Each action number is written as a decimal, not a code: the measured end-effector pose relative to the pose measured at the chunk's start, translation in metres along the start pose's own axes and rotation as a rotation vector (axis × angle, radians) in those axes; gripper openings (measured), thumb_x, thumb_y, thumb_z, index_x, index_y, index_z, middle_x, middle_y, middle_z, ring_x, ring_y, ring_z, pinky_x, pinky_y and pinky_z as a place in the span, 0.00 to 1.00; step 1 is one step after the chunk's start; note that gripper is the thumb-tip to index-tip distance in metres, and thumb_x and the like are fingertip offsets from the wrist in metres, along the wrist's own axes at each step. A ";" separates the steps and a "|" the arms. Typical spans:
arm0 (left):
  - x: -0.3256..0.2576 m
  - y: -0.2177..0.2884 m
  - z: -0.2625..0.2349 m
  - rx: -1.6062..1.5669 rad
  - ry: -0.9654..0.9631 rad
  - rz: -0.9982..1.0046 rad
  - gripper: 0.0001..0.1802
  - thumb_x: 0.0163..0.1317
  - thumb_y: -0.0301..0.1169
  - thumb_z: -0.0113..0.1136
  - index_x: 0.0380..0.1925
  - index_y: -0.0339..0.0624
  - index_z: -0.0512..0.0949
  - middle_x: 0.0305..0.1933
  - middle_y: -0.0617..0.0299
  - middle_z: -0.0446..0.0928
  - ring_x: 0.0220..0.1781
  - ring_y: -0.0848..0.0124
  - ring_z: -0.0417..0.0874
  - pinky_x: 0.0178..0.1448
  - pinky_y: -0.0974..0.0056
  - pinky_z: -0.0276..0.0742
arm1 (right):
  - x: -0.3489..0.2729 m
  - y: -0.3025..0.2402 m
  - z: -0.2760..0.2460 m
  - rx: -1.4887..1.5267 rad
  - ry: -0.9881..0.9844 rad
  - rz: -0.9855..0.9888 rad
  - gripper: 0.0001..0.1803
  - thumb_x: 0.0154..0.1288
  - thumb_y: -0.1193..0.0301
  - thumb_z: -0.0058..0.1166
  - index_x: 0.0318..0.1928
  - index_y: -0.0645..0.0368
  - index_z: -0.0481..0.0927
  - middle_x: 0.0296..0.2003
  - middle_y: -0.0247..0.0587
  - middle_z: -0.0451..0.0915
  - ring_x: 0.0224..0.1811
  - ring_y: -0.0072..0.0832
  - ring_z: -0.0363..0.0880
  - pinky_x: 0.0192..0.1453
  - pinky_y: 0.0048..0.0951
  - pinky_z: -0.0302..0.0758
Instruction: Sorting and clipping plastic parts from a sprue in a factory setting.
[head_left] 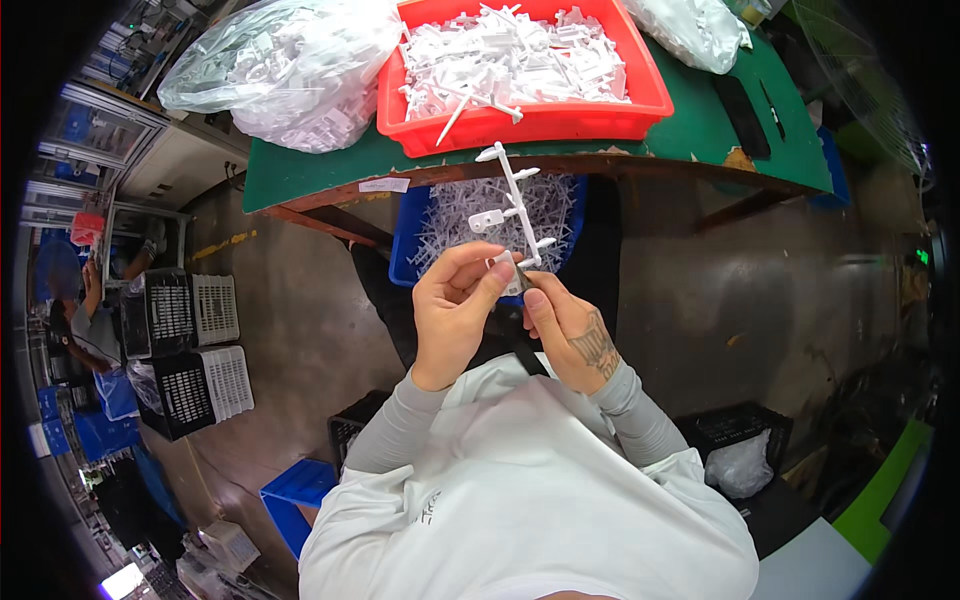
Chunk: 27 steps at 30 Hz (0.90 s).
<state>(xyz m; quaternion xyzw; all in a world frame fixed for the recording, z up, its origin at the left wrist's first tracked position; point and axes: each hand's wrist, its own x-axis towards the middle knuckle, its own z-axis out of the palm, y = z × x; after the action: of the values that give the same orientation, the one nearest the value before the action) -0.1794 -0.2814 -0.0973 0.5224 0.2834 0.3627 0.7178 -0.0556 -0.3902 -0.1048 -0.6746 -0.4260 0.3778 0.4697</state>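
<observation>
My left hand point(455, 315) is closed, pinching a small white plastic part point(507, 265) between thumb and fingertips. That part sits at the lower end of a white plastic sprue point(522, 205), a thin stem with short side branches. Another white part point(487, 220) hangs from its left side. Close beside, my right hand point(570, 335) is closed too, its thumb and forefinger near the sprue's lower end. Something dark and narrow shows at its fingertips, too small to name. Below the hands' far side is a blue bin point(405, 245) full of white sprue pieces.
On the green table point(690, 135) stands a red tray point(655, 100) heaped with white plastic parts. A clear bag of parts point(310, 100) lies left of it, a dark phone-like slab point(742, 115) and a pen point(773, 108) right. Black and white crates point(180, 390) stand left on the floor.
</observation>
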 end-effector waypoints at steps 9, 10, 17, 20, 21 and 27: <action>0.001 -0.011 0.006 0.031 0.087 -0.023 0.12 0.66 0.21 0.63 0.48 0.34 0.77 0.47 0.52 0.84 0.50 0.71 0.84 0.55 0.70 0.78 | 0.001 -0.002 0.002 -0.111 0.110 -0.119 0.18 0.78 0.61 0.40 0.56 0.59 0.74 0.38 0.57 0.82 0.40 0.53 0.82 0.41 0.47 0.78; 0.002 -0.013 0.007 0.045 0.114 -0.025 0.11 0.65 0.21 0.64 0.47 0.34 0.77 0.46 0.53 0.84 0.49 0.72 0.84 0.54 0.70 0.78 | 0.002 0.006 0.004 -0.149 0.096 -0.118 0.17 0.78 0.60 0.40 0.54 0.58 0.73 0.37 0.56 0.82 0.40 0.53 0.82 0.40 0.49 0.77; 0.012 -0.025 0.011 -0.015 0.282 0.016 0.16 0.78 0.43 0.45 0.54 0.43 0.64 0.36 0.57 0.79 0.34 0.76 0.77 0.39 0.72 0.72 | -0.002 0.016 0.020 -0.178 0.040 -0.067 0.16 0.77 0.56 0.41 0.47 0.54 0.72 0.29 0.53 0.82 0.35 0.54 0.82 0.37 0.53 0.76; 0.019 -0.037 0.012 0.138 0.252 0.087 0.15 0.78 0.44 0.44 0.47 0.43 0.68 0.27 0.67 0.67 0.28 0.80 0.67 0.32 0.74 0.65 | -0.004 0.017 0.021 -0.162 0.010 -0.026 0.18 0.77 0.54 0.38 0.47 0.54 0.72 0.31 0.55 0.82 0.35 0.55 0.82 0.39 0.55 0.76; 0.024 -0.048 0.007 0.135 0.246 0.122 0.13 0.78 0.41 0.46 0.45 0.43 0.68 0.27 0.69 0.65 0.26 0.81 0.66 0.30 0.75 0.63 | -0.005 0.018 0.020 -0.131 0.021 -0.027 0.18 0.77 0.54 0.38 0.48 0.54 0.72 0.32 0.55 0.83 0.35 0.55 0.82 0.39 0.55 0.76; 0.022 -0.047 -0.004 0.252 0.263 0.147 0.10 0.77 0.37 0.49 0.42 0.41 0.70 0.32 0.69 0.68 0.32 0.81 0.68 0.38 0.72 0.69 | -0.005 0.033 0.030 -0.068 0.037 -0.087 0.19 0.77 0.53 0.39 0.55 0.52 0.71 0.33 0.53 0.83 0.37 0.52 0.84 0.41 0.49 0.79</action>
<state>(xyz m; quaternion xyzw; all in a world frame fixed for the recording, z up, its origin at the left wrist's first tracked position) -0.1594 -0.2704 -0.1444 0.5755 0.3793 0.4408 0.5750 -0.0776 -0.3920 -0.1437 -0.6779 -0.4589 0.3297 0.4702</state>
